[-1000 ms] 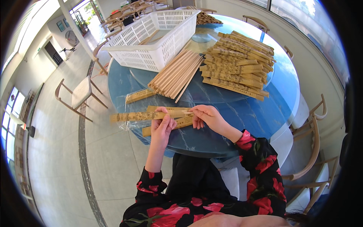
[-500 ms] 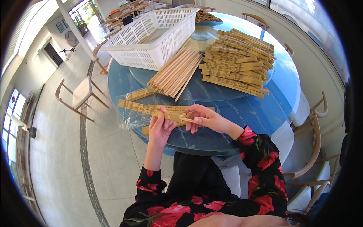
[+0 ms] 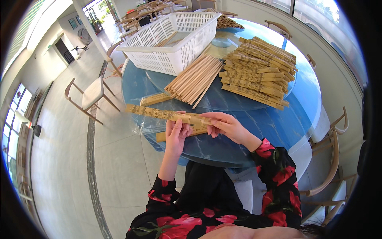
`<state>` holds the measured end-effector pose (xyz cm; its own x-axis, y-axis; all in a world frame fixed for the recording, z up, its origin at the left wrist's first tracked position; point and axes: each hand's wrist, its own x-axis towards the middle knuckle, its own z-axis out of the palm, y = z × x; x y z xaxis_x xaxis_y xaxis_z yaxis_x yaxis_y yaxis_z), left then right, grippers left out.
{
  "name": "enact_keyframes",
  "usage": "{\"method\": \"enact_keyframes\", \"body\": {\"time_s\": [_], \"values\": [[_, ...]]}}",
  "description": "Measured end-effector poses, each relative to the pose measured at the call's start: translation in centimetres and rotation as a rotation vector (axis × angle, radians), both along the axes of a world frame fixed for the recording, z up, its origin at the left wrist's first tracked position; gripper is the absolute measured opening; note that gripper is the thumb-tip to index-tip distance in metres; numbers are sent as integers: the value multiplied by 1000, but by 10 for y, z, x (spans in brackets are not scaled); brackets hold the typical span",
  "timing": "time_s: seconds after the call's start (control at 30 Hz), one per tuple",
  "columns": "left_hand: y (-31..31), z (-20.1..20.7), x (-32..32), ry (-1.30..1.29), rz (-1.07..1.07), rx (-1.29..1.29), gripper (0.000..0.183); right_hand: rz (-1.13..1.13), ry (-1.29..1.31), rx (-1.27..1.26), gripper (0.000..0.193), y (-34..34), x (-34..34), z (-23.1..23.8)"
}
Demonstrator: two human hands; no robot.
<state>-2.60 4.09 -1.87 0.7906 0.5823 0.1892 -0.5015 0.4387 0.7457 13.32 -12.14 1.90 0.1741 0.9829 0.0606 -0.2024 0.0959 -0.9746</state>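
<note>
My left hand is closed around a long tan printed paper chopstick sleeve, thumb on top, holding it nearly level above the near table edge. At the sleeve's right end, my right hand is closed in a pinch; its fingers largely cover that end, and whether chopstick tips show there is hard to make out. Below my hands another tan sleeve lies on the blue table. Farther off lies a loose pile of bare wooden chopsticks. To its right is a heap of tan sleeves, stacked crosswise.
A white slotted plastic basket, with a few sticks inside, stands at the back left of the round blue table. Another tan packet and crumpled clear plastic lie at the left. A wooden chair stands on the floor.
Pale stick ends poking out of the sleeve's right end now hardly show. My right hand has closed in on that end, and the whole view has shifted slightly.
</note>
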Motion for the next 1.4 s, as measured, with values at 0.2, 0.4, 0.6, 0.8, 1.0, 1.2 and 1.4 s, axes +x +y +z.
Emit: {"method": "enact_keyframes", "body": {"time_s": [0.2,0.4,0.6,0.8,1.0,1.2,1.4], "values": [[5,-11,4,-17,91,-6,5,-40,-124,22,38,1,1,-4],[10,-16,2,-35,48,6,4,-24,-136,54,38,0,1,-5],[11,-12,0,63,-73,88,4,32,-128,69,41,3,-5,-10],[14,-13,1,34,-92,46,4,-53,-317,45,41,6,-14,-14],[7,-10,2,39,-43,70,4,22,-363,-35,20,4,-6,-15],[11,-9,2,57,-81,73,8,34,-416,-8,18,3,-14,-9],[12,-10,2,67,-61,69,8,-215,-796,141,17,0,-26,-6]]}}
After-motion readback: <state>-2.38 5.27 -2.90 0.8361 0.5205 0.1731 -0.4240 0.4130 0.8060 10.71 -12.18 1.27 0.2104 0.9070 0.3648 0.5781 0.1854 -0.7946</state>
